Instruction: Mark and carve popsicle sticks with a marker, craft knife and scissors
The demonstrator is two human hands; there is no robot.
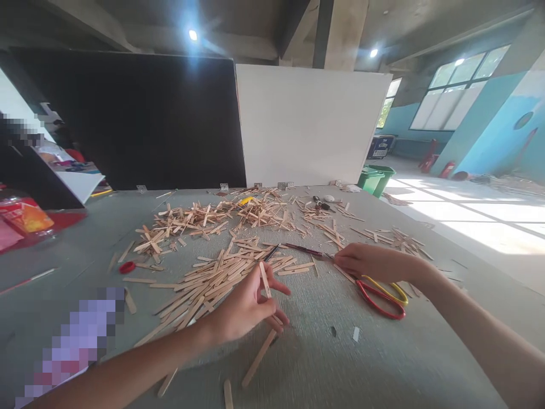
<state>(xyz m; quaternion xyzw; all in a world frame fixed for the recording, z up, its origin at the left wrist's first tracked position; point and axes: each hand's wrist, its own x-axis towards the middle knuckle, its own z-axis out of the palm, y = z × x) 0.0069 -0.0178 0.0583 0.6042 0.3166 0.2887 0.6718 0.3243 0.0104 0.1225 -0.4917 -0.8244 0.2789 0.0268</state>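
Gripping one wooden craft stick [264, 279] between thumb and fingers, the left hand [255, 307] stands at the near right edge of the main stick pile [225, 267]; we record its remaining fingers as loosely spread. A second stick [259, 359] projects below that hand, on the near side of the pile; we cannot tell whether the fingers touch it. We find the right hand [368, 261] well to the right of the pile, fingers bent together and pointing towards it. Its fingertips are partly hidden, so we cannot tell whether they close on anything. Just beside that hand, also right of the pile, we note scissors [402, 314] with red and yellow loop handles, blades out of sight. A dark red pen [303, 249] lies off the pile's right edge, between the hands. On the grey table [323, 375], nearer than the pile and to its right, we observe a dark chip [334, 331] and a pale chip [356, 334]. Left of the pile lies a red ring [126, 270]. Beyond the pile we log a tangled heap of sticks [202, 218]. Behind everything, past the pile, a black panel [170, 125] and a white panel [306, 125] stand upright.
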